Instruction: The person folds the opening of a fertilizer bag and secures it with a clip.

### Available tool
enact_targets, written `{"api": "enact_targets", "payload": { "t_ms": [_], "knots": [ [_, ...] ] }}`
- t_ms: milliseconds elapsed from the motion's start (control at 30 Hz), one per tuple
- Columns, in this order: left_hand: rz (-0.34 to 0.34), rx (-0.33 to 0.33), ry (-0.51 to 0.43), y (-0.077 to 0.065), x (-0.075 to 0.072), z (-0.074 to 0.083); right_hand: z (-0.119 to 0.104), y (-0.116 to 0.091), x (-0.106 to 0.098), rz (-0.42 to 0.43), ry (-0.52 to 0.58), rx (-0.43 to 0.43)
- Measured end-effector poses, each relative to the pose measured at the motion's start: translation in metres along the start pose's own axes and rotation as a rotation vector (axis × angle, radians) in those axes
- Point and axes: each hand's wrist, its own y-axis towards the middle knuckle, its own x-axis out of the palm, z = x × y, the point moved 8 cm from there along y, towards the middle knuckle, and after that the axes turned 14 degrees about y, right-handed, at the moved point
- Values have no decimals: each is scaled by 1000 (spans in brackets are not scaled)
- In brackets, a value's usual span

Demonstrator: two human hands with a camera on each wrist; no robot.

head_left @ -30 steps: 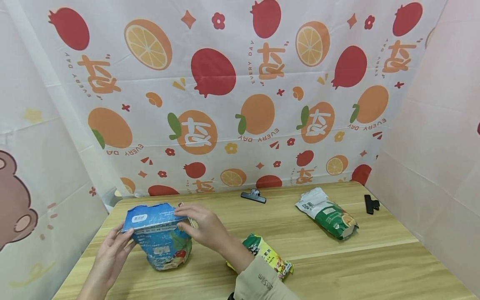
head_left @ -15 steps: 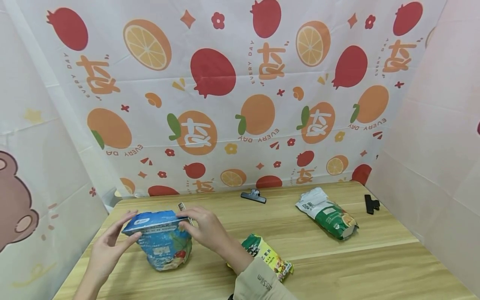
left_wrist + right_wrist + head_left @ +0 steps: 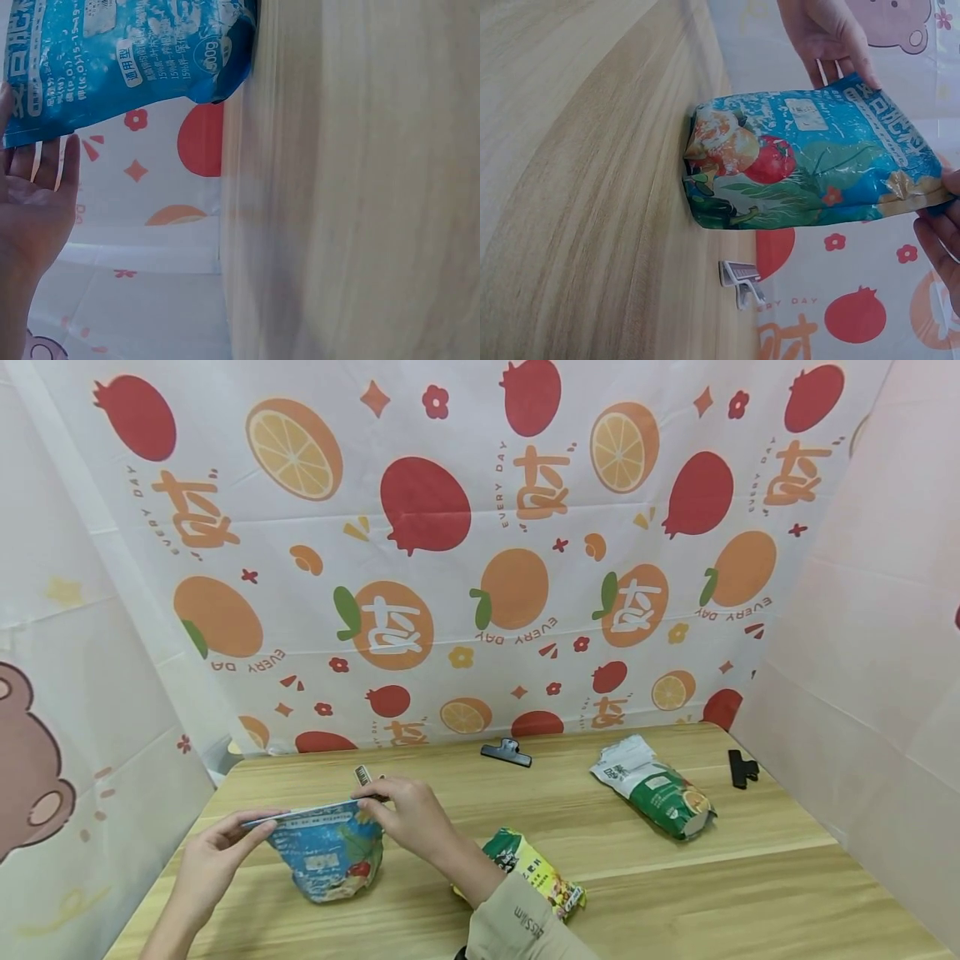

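A blue fertilizer bag (image 3: 326, 856), printed with vegetables and fruit, stands upright on the left of the wooden table. Its top edge is drawn into a straight, narrow line. At the bag's left top corner, my left hand (image 3: 213, 864) pinches the edge between thumb and fingers; the left wrist view shows the fingers (image 3: 46, 169) behind the bag. My right hand (image 3: 408, 810) pinches the opposite top corner, thumb on the near side. Just behind that hand lies a bag clip (image 3: 741, 281), mostly hidden in the head view.
A yellow and green bag (image 3: 536, 877) lies by my right forearm, which partly covers it. Farther right lies a green and white bag (image 3: 660, 789). One black clip (image 3: 507, 752) is at the table's back edge, another black clip (image 3: 742, 769) at the right. Printed curtains surround the table (image 3: 720, 902).
The bag's blue top flap, earlier tilted and facing up, has turned edge-on. My left hand opened away from the left corner, then closed on it again. My right hand stayed at its corner.
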Motion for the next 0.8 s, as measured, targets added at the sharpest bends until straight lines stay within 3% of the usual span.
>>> {"api": "enact_targets", "payload": {
  "t_ms": [167,233,467,567,667,800],
  "knots": [
    [1,-22,-52,-2,-1,5,1,1,-1,-2,-1,44],
    [-11,-24,-74,0,1,-2,1,1,-1,-2,1,55],
    [5,-89,-91,17,11,-75,1,2,-2,6,15,99],
    [11,-99,-97,21,13,-90,2,2,-2,10,16,120],
    [7,-135,-81,21,12,-88,3,2,-1,21,19,136],
    [-11,-162,-62,17,9,-62,5,3,-2,49,25,138]
  ]
}}
